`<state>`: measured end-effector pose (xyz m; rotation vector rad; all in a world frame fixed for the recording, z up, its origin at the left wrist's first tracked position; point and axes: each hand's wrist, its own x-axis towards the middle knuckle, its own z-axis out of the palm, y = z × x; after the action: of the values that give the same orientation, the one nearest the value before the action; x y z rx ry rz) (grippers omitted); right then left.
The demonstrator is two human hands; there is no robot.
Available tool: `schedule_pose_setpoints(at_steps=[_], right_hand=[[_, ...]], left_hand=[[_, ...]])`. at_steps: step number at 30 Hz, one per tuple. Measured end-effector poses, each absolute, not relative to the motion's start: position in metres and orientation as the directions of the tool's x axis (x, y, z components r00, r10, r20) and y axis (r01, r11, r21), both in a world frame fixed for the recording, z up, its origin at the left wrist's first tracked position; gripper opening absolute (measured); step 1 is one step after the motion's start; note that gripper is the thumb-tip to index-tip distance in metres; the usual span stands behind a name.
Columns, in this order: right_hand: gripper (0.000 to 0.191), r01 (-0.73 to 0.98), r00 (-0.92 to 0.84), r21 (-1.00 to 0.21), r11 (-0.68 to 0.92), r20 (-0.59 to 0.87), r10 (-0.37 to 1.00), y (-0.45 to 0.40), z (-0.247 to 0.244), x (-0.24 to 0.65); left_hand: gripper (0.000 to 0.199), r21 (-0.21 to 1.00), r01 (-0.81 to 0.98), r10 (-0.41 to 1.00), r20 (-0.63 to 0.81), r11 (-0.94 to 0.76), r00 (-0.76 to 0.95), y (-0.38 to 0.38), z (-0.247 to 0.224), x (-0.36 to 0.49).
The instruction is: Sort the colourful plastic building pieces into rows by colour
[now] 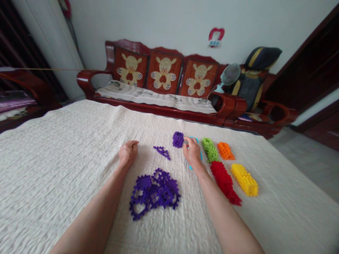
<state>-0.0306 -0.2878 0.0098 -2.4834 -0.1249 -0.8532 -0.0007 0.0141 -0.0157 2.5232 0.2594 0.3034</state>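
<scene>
On the white quilted cloth, my left hand rests with its fingers curled in; nothing shows in it. A pair of purple triangular toothed pieces lies to its right. My right hand is beside a small stack of purple interlocking pieces, its fingers bent and apart; whether they touch the stack I cannot tell. Under and behind that hand are light blue pieces, partly hidden. Closer to me lies a loose pile of purple interlocking pieces, some square, some with cut-out shapes.
To the right are rows of green, orange, red and yellow pieces. Beyond the cloth's far edge stands a wooden sofa with bear cushions. A small fan is at its right end.
</scene>
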Motion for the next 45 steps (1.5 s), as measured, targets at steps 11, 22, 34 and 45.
schedule_pose_setpoints(at_steps=[11,22,34,45], right_hand=[[0.017,0.387,0.919,-0.662,-0.642,0.337,0.205,-0.243,-0.005,-0.106],[0.006,0.399,0.917,-0.635,-0.661,0.259,0.304,-0.238,-0.004,-0.122],[0.01,0.396,0.911,-0.718,-0.573,0.229,0.342,-0.247,-0.001,-0.119],[0.022,0.17,0.985,-0.92,-0.354,0.145,0.095,-0.249,0.001,-0.115]], left_hand=[[0.036,0.577,0.127,0.254,0.144,-0.807,0.957,0.012,-0.01,-0.002],[0.036,0.596,0.109,0.253,0.164,-0.795,0.953,0.013,-0.014,-0.002],[0.036,0.588,0.127,0.26,0.147,-0.799,0.954,0.011,-0.009,-0.004],[0.037,0.575,0.134,0.258,0.138,-0.807,0.956,0.011,-0.009,-0.003]])
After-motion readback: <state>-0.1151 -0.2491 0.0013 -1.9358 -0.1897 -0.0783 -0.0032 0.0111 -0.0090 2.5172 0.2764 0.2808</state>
